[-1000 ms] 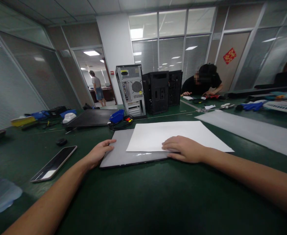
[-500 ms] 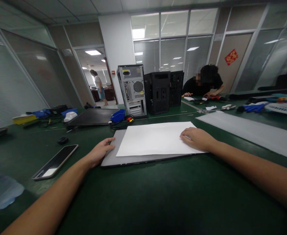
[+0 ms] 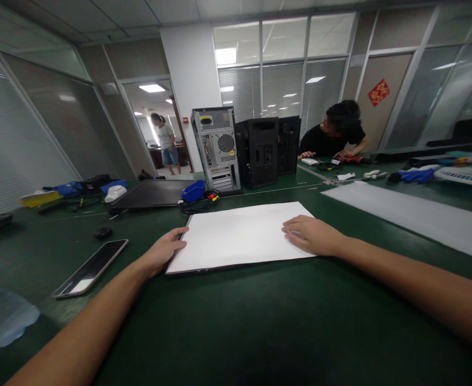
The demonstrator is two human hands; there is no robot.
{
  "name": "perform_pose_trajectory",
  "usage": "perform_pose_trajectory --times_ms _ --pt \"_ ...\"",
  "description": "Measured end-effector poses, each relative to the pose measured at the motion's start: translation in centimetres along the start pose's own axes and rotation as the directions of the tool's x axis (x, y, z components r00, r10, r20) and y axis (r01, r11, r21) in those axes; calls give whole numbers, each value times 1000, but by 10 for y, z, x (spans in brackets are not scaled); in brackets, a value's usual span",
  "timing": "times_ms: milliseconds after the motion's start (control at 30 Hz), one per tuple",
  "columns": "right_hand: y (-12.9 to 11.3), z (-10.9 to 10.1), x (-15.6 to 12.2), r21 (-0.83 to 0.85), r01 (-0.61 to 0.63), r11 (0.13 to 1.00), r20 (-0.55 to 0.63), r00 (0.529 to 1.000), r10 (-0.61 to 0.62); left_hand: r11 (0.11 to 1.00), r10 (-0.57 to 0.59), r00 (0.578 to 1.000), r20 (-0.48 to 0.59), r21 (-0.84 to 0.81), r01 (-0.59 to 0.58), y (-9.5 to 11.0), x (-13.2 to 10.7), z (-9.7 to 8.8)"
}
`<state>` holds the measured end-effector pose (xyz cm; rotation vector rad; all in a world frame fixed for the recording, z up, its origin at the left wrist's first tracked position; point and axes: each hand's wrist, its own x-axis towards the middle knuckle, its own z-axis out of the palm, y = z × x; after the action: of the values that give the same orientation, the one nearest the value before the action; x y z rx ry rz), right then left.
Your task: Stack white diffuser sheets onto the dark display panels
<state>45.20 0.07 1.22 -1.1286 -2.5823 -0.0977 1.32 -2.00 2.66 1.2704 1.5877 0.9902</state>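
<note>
A white sheet [image 3: 236,236] lies over a thin flat panel [image 3: 215,269] with a dark edge, almost covering it. At the panel's left edge, my left hand [image 3: 167,249] grips it between thumb and fingers. My right hand [image 3: 312,235] rests on the sheet's right part, palm down, fingers stretched out and lying flat. Only the panel's front rim and a sliver of its left side show; the sheet hides its top face.
A smartphone [image 3: 93,268] and a small black round object [image 3: 103,232] lie to the left, near a clear plastic bottle [image 3: 2,316]. Computer cases [image 3: 218,150] stand behind. A long white sheet [image 3: 417,217] lies to the right. Across the table sits a person [image 3: 332,131].
The white sheet has slid left and toward me under my right hand, covering the grey strip of panel. My left hand has stayed at the panel's edge.
</note>
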Motion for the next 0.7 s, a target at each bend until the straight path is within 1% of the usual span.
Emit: perform_pose_trajectory --times_ms 200,367,633,700 --pt "-8 -2 -1 41 -13 999 33 999 11 1000 -4 1000 13 -9 4 3 -3 2" --pt "-2 -4 -1 103 -32 994 64 998 25 1000 -12 1000 8 -10 12 3 -3 1" --pt "0 -4 -2 188 -39 981 86 996 23 1000 26 999 20 -9 -26 -4 2 -1" --pt "5 -3 0 202 -47 978 82 996 31 1000 25 1000 18 -12 -25 -4 3 -1"
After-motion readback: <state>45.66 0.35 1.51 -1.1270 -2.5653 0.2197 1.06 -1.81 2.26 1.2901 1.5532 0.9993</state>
